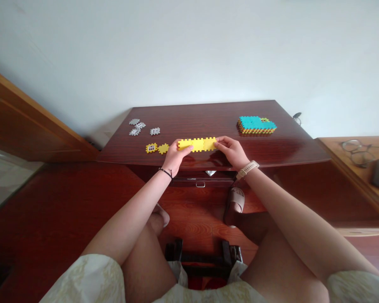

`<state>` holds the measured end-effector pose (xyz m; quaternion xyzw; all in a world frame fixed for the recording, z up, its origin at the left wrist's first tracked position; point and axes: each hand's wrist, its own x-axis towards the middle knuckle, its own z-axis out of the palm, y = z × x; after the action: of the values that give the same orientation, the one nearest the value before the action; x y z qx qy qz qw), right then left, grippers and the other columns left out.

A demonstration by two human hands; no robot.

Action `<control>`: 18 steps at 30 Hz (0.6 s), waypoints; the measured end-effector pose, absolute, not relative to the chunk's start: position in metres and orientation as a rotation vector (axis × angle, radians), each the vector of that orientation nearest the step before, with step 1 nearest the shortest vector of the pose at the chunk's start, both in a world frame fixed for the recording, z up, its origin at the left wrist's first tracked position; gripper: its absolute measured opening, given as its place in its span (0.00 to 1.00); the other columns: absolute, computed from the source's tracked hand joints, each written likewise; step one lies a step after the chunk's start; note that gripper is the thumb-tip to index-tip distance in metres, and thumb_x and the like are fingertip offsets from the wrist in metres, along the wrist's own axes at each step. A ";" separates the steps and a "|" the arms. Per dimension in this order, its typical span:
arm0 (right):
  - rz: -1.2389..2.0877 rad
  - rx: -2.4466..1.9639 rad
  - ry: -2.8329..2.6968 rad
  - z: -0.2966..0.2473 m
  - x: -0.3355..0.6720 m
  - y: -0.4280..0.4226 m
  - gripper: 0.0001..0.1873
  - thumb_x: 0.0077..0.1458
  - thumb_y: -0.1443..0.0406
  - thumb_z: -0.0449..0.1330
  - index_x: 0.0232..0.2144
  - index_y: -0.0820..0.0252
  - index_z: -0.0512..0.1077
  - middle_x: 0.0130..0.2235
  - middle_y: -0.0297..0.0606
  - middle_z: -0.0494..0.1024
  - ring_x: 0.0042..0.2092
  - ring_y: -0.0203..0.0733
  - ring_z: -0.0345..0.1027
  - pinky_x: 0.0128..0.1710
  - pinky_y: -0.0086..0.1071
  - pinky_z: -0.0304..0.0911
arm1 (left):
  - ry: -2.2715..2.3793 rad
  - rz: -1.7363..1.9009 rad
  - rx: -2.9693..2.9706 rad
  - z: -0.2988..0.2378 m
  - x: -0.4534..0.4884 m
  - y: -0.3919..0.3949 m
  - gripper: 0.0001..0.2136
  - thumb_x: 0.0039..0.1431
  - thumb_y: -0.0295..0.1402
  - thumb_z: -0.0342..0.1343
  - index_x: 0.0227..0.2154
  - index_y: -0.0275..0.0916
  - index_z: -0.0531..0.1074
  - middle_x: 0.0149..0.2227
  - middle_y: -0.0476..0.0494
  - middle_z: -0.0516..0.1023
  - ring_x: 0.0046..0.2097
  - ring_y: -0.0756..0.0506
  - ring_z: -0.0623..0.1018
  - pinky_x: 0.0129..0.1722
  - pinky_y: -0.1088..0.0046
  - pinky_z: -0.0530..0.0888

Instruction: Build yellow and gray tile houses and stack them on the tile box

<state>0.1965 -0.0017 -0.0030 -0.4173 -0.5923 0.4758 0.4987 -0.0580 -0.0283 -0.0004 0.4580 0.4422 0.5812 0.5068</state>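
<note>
A strip of yellow interlocking tiles (pixel 198 144), notched along its edges, is held up over the front of the dark red-brown table (pixel 189 118). My left hand (pixel 174 156) grips its left end, thumb laid across the front face. At the other end, my right hand (pixel 232 150) pinches the strip between thumb and fingers. Left of my left hand lie a plain yellow tile (pixel 163 148) and a yellow tile with a window grille (pixel 151 147).
Grey tiles (pixel 134 131) lie at the table's left, with a grey window tile (pixel 155 131) nearby. A stack of tiles with turquoise on top (pixel 255 123) sits at the right. Eyeglasses (pixel 356 152) rest on a wooden surface at far right. A drawer handle (pixel 200 184) shows below.
</note>
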 end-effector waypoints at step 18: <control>1.114 -1.062 -1.437 0.006 0.200 -0.005 0.31 0.49 0.39 0.77 0.41 0.56 0.82 0.42 0.41 0.87 0.44 0.47 0.80 0.50 0.41 0.75 | 1.166 1.322 1.271 0.012 -0.063 -0.033 0.23 0.51 0.40 0.77 0.46 0.42 0.76 0.44 0.43 0.84 0.47 0.41 0.85 0.52 0.62 0.81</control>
<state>0.2000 -0.0050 0.0059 -0.4381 -0.5928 0.4597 0.4953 -0.0633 -0.0326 0.0120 0.5176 0.4748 0.5385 0.4655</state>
